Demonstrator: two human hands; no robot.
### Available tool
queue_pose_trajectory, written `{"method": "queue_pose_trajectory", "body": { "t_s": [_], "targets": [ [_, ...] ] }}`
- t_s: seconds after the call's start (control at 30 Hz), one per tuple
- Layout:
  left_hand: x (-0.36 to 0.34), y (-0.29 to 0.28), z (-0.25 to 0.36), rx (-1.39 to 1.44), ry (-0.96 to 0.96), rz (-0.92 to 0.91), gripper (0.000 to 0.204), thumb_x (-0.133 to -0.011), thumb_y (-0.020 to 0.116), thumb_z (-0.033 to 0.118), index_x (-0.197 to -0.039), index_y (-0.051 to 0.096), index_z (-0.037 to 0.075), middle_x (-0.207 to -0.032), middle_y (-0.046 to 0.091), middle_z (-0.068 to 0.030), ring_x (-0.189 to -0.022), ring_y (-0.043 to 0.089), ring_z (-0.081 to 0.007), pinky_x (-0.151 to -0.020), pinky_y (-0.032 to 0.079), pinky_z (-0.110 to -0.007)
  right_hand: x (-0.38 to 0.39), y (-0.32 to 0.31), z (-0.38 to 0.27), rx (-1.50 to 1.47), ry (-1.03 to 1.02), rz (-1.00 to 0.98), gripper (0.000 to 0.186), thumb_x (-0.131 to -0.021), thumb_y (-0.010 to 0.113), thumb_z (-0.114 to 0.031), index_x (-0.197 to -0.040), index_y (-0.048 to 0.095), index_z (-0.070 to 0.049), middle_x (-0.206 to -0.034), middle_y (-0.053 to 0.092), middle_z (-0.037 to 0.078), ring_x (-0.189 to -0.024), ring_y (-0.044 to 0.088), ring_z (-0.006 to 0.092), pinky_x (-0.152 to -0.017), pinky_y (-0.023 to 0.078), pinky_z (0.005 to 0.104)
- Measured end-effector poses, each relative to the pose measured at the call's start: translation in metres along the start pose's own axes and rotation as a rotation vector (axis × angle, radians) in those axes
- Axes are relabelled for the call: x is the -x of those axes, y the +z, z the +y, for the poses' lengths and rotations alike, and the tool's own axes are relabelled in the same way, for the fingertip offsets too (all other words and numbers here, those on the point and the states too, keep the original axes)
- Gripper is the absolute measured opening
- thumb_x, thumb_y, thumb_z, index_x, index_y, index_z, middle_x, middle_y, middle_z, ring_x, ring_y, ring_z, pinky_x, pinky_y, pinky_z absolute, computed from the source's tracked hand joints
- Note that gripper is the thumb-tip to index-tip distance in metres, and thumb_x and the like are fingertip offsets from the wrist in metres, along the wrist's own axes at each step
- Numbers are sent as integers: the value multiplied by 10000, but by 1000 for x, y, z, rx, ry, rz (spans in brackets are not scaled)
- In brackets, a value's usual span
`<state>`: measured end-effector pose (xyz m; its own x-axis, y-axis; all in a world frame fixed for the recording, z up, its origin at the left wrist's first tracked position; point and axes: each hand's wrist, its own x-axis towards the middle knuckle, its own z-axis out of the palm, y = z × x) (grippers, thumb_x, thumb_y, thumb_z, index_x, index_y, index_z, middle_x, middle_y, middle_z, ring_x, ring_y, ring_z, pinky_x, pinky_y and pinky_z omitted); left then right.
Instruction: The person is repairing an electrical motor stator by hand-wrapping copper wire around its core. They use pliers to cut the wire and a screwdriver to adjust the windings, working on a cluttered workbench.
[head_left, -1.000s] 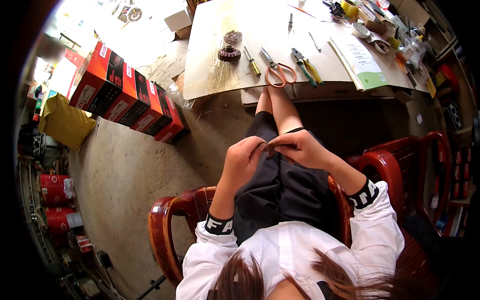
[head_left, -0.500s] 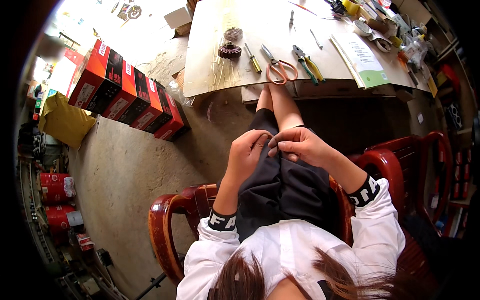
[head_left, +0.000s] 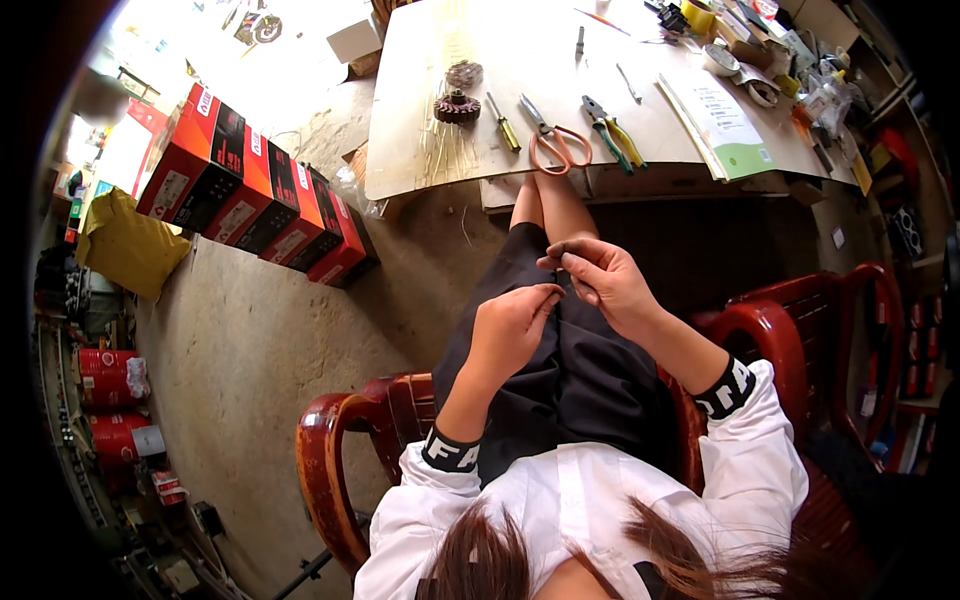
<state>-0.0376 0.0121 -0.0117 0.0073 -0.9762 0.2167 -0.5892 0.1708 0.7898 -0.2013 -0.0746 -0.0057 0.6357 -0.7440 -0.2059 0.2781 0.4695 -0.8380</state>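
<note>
Above my lap, my left hand (head_left: 512, 325) is closed, its thumb and fingertips pinched together. Just ahead and to the right, my right hand (head_left: 608, 285) also pinches, thumb against forefinger. Whatever lies between the fingers is too small to make out. A thin pale strand (head_left: 466, 226) shows beyond my left hand; I cannot tell whether it is held. On the table ahead lie a dark toothed motor core (head_left: 457, 107), a yellow-handled screwdriver (head_left: 509, 135), orange-handled scissors (head_left: 544, 128) and pliers (head_left: 604, 120) with green and yellow grips.
The pale tabletop (head_left: 415, 150) also carries fine golden wires (head_left: 432, 150), papers (head_left: 725, 125) and clutter at the right. Red and black boxes (head_left: 250, 190) stand to the left, near a yellow sack (head_left: 125, 240). Red wooden chair arms (head_left: 325, 440) flank me, with another chair (head_left: 850, 330) at right.
My hands have moved apart slightly: the right one forward, the left one back and to the right. Both stay pinched. The thin strand now shows farther right.
</note>
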Motion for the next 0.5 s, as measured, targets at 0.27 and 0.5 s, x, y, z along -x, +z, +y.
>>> {"method": "queue_pose_trajectory", "body": {
  "t_s": [0.27,0.5],
  "targets": [
    [0,-5,3,25,-36,-56,164,-914,621,171,-990,692,44,-883,673,-179,-798,646,-365,-664,503,-399,2,8,-1,256,-139,11,174,-983,541,-53,-1101,655,6,-1009,719,86,-572,461,6,-519,380,149],
    [-1,-13,-6,120,-134,96,145,-932,602,135,-953,684,18,-866,664,-197,-787,643,-378,-662,502,-366,2,4,-15,267,-90,-116,187,-974,562,-78,-1088,665,28,-979,727,85,-585,505,19,-531,417,157]
  ]
}}
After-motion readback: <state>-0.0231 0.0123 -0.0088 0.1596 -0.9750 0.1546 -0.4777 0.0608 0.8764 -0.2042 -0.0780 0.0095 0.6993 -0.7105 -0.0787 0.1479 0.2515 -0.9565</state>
